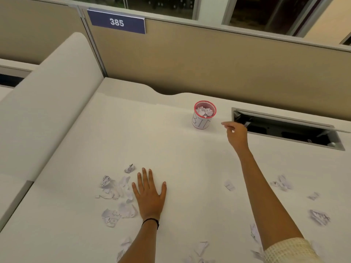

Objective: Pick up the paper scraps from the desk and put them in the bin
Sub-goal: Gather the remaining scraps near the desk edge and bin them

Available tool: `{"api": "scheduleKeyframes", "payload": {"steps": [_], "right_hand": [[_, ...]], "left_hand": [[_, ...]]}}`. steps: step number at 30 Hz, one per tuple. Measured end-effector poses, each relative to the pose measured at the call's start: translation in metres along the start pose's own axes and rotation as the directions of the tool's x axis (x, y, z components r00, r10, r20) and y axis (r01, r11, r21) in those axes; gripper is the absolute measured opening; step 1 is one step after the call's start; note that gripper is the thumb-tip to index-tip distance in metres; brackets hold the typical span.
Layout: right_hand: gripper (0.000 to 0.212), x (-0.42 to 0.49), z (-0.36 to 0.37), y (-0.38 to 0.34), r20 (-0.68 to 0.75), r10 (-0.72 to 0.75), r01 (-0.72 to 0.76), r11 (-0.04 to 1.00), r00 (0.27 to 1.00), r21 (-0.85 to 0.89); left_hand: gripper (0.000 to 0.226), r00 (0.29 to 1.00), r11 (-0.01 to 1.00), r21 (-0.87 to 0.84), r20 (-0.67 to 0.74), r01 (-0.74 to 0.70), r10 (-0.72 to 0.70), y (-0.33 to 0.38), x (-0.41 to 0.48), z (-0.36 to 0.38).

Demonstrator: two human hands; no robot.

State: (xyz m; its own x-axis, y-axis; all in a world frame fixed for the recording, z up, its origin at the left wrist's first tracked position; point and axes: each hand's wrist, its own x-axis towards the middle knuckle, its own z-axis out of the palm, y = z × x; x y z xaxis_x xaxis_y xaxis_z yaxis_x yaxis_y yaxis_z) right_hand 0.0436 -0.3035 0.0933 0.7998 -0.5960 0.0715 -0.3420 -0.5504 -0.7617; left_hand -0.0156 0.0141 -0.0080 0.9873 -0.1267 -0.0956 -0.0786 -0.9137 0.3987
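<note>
Right hand is stretched out beside the bin, just off its right flank and not over the mouth. The fingers look pinched together, with a small pale speck showing near the thumb; that may be a scrap, but the view is too soft to say, so I cannot tell whether the hand holds anything. The bin itself, a small red-rimmed cup with BIN lettered on its side, stands upright toward the far edge of the desk and is already heaped with crumpled paper.

Left hand lies flat and open on the desk, palm down, fingers spread, well on the near side of the bin. Gripping nothing. Just beside its little-finger edge sits the biggest cluster of scraps, and one crumpled ball lies a little closer to the bin than the rest.

More scraps are scattered nearer the viewer than the bin: a small slip between the two arms, a loose group beyond the right forearm, a crumpled wad further out that way.

Plenty left to clear, then. If the right hand carries a piece, the tidy move is to bring it squarely above the rim before letting go, since the bin is full and light paper could roll off the heap. For the cluster, sweeping pieces together under the left palm would save trips.
</note>
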Motion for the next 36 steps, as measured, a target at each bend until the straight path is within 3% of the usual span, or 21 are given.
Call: {"api": "scheduleKeyframes", "payload": {"steps": [9,18,21,28,36], "right_hand": [[0.034,-0.132,-0.007,0.076,0.256,0.178,-0.099,0.951,0.95,-0.294],[0.02,-0.206,0.001,0.08,0.122,0.122,-0.08,0.951,0.985,-0.299],[0.023,-0.201,0.0,0.082,0.15,0.084,-0.018,0.918,0.985,-0.396],[0.022,-0.179,0.003,0.082,0.147,0.144,-0.065,0.893,0.979,-0.446],[0.013,-0.164,-0.004,0.089,0.122,0.171,-0.13,0.949,0.978,-0.286]], "left_hand": [[0.097,1.0,1.0,-0.017,0.002,-0.021,0.021,0.004,-0.003,-0.005],[0.107,1.0,0.999,-0.03,0.01,-0.023,0.023,0.006,-0.005,-0.009],[0.108,1.0,0.999,-0.03,0.015,-0.017,0.018,0.006,-0.005,-0.009],[0.107,1.0,1.0,-0.03,0.017,-0.008,0.009,0.006,-0.004,-0.008],[0.103,1.0,1.0,-0.03,0.013,-0.01,0.01,0.005,-0.004,-0.008]]}}
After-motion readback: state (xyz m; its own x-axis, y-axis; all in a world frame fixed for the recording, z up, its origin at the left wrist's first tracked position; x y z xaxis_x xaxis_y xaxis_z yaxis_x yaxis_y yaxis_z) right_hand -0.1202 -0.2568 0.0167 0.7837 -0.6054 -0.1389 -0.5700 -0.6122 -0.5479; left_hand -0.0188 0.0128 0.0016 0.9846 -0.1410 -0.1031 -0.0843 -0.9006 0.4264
